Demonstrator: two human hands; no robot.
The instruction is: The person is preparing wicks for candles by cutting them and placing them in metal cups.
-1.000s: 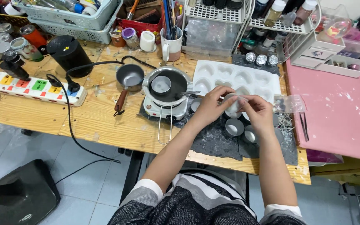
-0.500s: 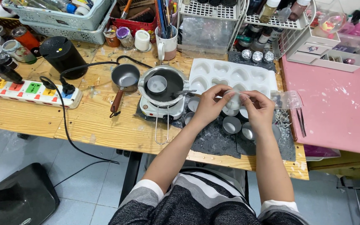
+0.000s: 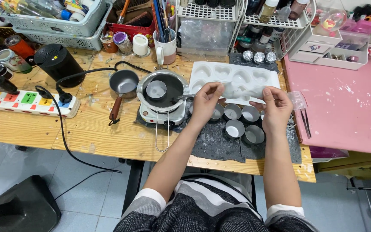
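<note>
The hands have parted: left hand (image 3: 203,103) pinches a small tin cup (image 3: 227,89); right hand (image 3: 275,105), at 3 o'clock, has fingers pressed together.

head cam | above, facing down and forward | near wooden workbench (image 3: 86,133) | single view

A small round silver metal cup (image 3: 229,89) is held up above the table, tipped on its side, pinched at its left edge between the left hand (image 3: 203,103) fingertips. It hangs over the near edge of a white heart-cavity silicone mould tray (image 3: 237,79). Whether the right hand (image 3: 275,107) touches it cannot be told.
</note>
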